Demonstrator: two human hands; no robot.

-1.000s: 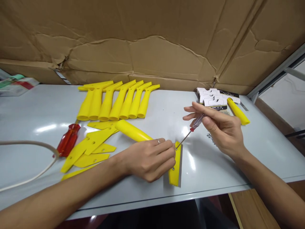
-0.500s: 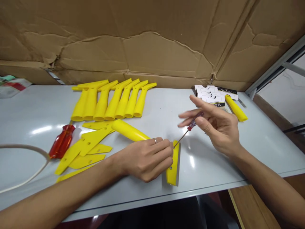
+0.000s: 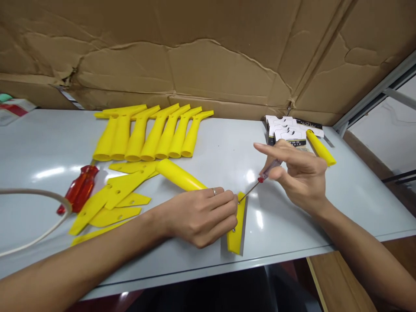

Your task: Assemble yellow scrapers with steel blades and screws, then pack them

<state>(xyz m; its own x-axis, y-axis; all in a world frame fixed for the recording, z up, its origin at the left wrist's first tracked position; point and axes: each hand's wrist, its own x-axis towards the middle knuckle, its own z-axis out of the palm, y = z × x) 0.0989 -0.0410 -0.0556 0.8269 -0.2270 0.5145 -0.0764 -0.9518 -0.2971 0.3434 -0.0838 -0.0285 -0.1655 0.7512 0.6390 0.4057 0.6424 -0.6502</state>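
Note:
My left hand (image 3: 203, 219) is closed around a yellow plastic scraper (image 3: 182, 175), its round handle pointing to the upper left. The scraper's head shows beyond my fingers with a thin metal blade (image 3: 243, 229) along its right edge and small screws in its face. In my right hand (image 3: 297, 175) a small screwdriver (image 3: 251, 189) with a clear handle and red collar is gripped between thumb and fingers, the index finger stretched out. Its tip touches a screw beside my left fingertips. My left hand hides the middle of the scraper.
Several yellow scraper handles (image 3: 152, 134) stand in a row at the back. Flat yellow plates (image 3: 125, 190) lie loosely piled left of my hand, near a red-handled tool (image 3: 82, 188) and a cable (image 3: 42, 193). Printed cards (image 3: 286, 130) and another yellow handle (image 3: 320, 147) lie back right.
My right fingers have curled in and shifted on the screwdriver's handle, while its tip stays at the screw. The left hand keeps its hold on the scraper. The view has shifted slightly.

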